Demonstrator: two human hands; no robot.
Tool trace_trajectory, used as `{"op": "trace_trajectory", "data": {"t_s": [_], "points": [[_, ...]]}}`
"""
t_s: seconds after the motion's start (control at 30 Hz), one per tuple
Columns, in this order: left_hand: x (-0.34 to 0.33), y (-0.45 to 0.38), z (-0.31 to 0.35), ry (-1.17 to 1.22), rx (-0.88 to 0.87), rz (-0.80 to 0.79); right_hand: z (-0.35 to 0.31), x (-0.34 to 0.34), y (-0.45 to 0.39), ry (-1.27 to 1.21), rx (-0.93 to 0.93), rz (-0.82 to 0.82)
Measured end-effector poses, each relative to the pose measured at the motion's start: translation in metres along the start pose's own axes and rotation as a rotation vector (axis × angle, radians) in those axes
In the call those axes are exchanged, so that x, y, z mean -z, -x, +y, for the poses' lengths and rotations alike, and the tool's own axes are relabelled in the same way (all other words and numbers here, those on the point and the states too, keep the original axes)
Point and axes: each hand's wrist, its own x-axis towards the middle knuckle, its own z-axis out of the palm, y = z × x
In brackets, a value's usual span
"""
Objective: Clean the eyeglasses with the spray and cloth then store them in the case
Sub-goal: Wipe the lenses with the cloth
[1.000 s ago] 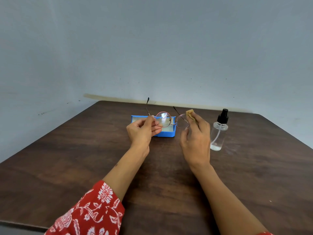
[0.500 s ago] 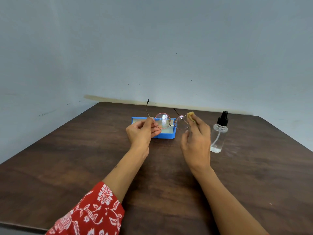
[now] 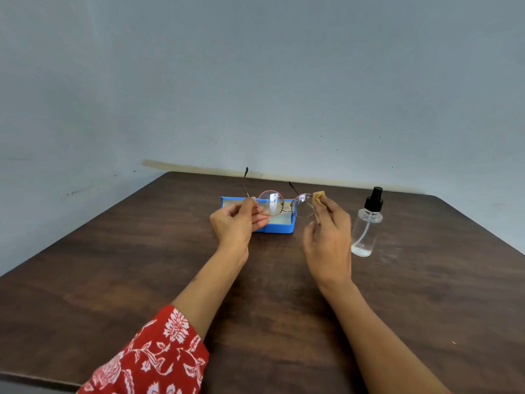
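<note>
One pair of round-rimmed eyeglasses (image 3: 285,204) is held above the open blue case (image 3: 279,227), lenses facing the wearer, temples pointing away toward the wall, long axis running left to right. The left hand (image 3: 237,223) pinches the left rim; the right hand (image 3: 328,237) presses one tan cloth (image 3: 318,199) against the right lens. One spray bottle (image 3: 366,226) stands upright right of the case on the worktop (image 3: 113,265).

Just beyond the left hand (image 3: 237,220) the open blue case (image 3: 279,227) blocks the way forward, and the eyeglasses (image 3: 285,204) span the gap between both hands above it. Close beside the right hand (image 3: 329,237), on its outer side, the spray bottle (image 3: 366,226) stands upright and leaves only a narrow gap. Bare table (image 3: 85,280) lies open outside the left hand, nearer than both hands, and past the bottle.
</note>
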Motion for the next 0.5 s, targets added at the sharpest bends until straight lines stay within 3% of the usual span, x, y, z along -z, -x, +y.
{"op": "trace_trajectory", "data": {"t_s": [0.23, 0.5], "points": [[0.001, -0.002, -0.001, -0.001, -0.027, -0.001, -0.02, -0.009, 0.009, 0.043, 0.265, -0.116], [0.002, -0.006, -0.003, -0.011, -0.016, 0.009, -0.006, -0.003, 0.004, 0.054, 0.066, -0.069]]}}
